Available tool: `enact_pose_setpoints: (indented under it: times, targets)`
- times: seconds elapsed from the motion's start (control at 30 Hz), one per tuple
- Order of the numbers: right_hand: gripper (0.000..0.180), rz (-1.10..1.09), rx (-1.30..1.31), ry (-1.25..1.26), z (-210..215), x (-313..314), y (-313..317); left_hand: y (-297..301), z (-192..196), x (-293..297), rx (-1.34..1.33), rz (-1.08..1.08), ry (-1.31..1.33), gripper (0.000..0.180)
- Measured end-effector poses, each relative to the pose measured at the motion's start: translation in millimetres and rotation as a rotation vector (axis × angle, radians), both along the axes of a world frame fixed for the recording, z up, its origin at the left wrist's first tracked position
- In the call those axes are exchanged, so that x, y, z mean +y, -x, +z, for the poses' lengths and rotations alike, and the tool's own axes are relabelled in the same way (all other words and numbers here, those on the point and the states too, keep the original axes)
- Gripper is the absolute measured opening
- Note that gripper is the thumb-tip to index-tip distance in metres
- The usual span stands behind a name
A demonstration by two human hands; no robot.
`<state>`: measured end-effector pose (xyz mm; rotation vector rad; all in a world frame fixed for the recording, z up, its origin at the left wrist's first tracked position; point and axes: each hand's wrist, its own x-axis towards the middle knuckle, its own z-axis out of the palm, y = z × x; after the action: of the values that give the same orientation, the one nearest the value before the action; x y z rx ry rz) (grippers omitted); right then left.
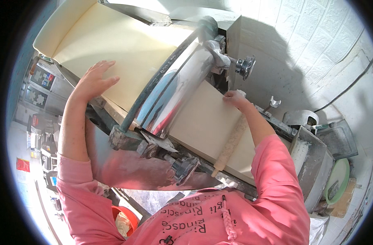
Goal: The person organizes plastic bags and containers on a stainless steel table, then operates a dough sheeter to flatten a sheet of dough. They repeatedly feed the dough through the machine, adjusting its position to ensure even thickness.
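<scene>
A wide sheet of pale yellow dough (125, 49) lies on the sloping tray at the upper left, its far end a thick rounded fold. Over that sheet my left hand (95, 81) is open, fingers apart, holding nothing. Shiny metal rollers (176, 87) of a dough sheeter run between my two hands. To their right, a smooth pale dough sheet (207, 118) stretches down toward me. My right hand (236, 100) is closed at its far edge; what the fingers hold is hidden. A floury wooden rolling pin (229, 149) lies across this sheet and passes behind my right wrist.
Metal adjusting knobs (185, 168) stick out at the near side and another knob (245, 67) at the far side. A metal trough (313, 167) with white powder, a green basin (337, 179) and a grey dustpan (337, 139) are at right. An orange bucket (127, 218) stands below.
</scene>
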<state>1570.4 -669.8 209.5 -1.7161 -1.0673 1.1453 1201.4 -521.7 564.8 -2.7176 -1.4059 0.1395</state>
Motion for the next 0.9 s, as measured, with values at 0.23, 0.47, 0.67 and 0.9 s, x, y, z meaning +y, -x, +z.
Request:
enact_pose_setpoints:
  times: [0.23,0.47,0.67,0.9]
  targets:
    - [0.024,-0.063,0.174,-0.021,10.4,5.2,13.5,1.5,-2.0,1.8,-0.015,-0.013,-0.013,0.06]
    - [0.03,-0.034,-0.105,-0.049,1.3,6.9,10.7,1.6,-2.1,1.8,0.008,-0.013,-0.03,0.06]
    - [0.029,-0.04,-0.289,-0.088,-0.9,-14.1,-10.1,-0.1,-1.8,1.2,-0.004,-0.022,-0.022,0.06]
    - [0.025,-0.103,-0.501,-0.127,78.6,-84.9,-11.1,0.3,-4.3,11.0,0.042,-0.045,-0.047,0.063]
